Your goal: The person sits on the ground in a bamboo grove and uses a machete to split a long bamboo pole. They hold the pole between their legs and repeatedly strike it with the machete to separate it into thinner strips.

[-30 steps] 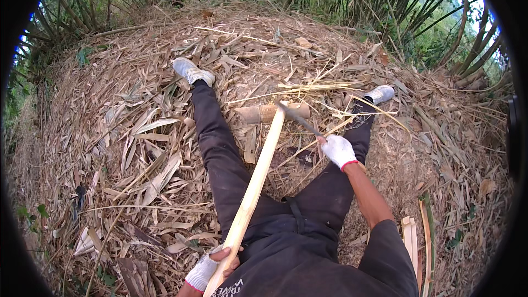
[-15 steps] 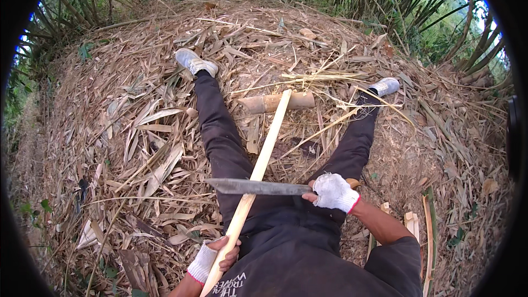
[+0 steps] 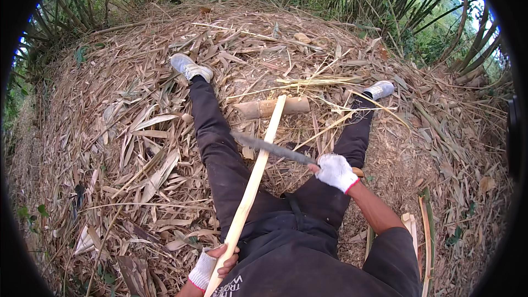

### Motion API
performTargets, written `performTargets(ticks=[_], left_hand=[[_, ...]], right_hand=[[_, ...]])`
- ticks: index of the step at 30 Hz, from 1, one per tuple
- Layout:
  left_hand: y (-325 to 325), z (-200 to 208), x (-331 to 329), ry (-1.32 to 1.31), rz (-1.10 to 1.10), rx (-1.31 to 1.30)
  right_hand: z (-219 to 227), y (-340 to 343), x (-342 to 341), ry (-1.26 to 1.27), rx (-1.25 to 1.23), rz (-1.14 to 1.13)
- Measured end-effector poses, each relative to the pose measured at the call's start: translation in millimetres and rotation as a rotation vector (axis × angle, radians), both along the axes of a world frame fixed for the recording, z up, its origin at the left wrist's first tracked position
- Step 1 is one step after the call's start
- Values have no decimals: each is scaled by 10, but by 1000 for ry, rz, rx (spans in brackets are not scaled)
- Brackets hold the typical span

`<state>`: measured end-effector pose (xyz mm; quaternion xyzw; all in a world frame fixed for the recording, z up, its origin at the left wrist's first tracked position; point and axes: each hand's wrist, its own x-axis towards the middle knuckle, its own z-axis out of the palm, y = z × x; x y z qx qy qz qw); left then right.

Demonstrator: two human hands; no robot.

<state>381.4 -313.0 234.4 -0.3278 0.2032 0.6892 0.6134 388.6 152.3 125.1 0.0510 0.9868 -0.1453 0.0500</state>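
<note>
A long pale bamboo strip (image 3: 254, 181) slants from my lap up to a short bamboo log (image 3: 258, 109), its far end resting on the log. My left hand (image 3: 213, 264), in a white glove with bare fingertips, is closed around the strip's near end. In my right hand (image 3: 334, 172), also gloved, is the wooden handle of a machete (image 3: 280, 150). The long grey blade points left and lies across the strip about midway, tilted with its tip farther away from me. Whether the blade's edge bites into the strip cannot be made out.
My outstretched legs (image 3: 212, 126) lie either side of the log. Thin bamboo slivers (image 3: 319, 82) are scattered by my right foot. Several split bamboo pieces (image 3: 426, 242) lie beside my right hip. Dry leaves (image 3: 159, 173) cover the ground, with bamboo clumps (image 3: 407, 0) behind.
My right hand has moved slightly away from me, carrying the machete farther up the strip. The blade has turned from nearly level to slanting. My left hand keeps its grip, a little lower in view.
</note>
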Motion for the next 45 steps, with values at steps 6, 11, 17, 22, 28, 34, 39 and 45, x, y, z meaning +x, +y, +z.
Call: performTargets(ticks=[6,11,17,22,28,34,39,45], left_hand=[[-35,2,-84,-7,-16,45],[-33,34,-105,6,-39,-8],[-24,62,-115,43,-94,-26],[-38,54,-134,32,-102,-37],[-67,27,-96,34,-97,-86],[-125,-45,-96,25,-114,-59],[-131,-35,-106,-19,-78,-71],[-148,-23,-77,16,-113,-69]], right_hand=[[-184,341,-425,-131,-7,-170],[-324,605,-668,-161,-63,-400],[-304,560,-607,-211,-26,-332],[-247,524,-710,-243,-51,-322],[-421,635,-815,-182,-8,-349],[-415,609,-845,-214,-44,-401],[-307,446,-792,-199,-4,-198],[-533,796,-817,-222,-27,-459]])
